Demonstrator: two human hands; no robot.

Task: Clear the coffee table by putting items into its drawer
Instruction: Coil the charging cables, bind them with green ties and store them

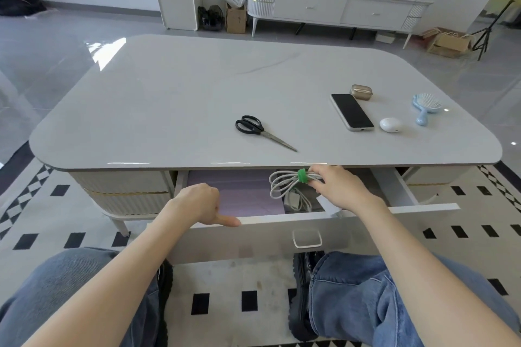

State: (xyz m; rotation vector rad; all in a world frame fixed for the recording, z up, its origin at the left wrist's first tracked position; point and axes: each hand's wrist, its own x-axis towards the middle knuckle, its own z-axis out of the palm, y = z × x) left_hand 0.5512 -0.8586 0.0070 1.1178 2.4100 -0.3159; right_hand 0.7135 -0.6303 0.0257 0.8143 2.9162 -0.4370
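The coffee table's drawer (282,220) stands pulled out toward me, lined with a lilac sheet. My right hand (335,189) holds a coiled white cable (282,182) with a green tie over the drawer's right half. My left hand (201,203) rests on the drawer's front edge, thumb along the rim. On the white table top (169,98) lie black scissors (258,129), a phone (351,111), a gold earbud case (361,92), a white earbud case (390,124) and a blue hairbrush (425,108).
A white charger (293,200) lies inside the drawer under the cable. My knees in jeans and black shoes sit just in front of the drawer on a black-and-white rug. A white sideboard (338,8), boxes and a tripod stand by the far wall.
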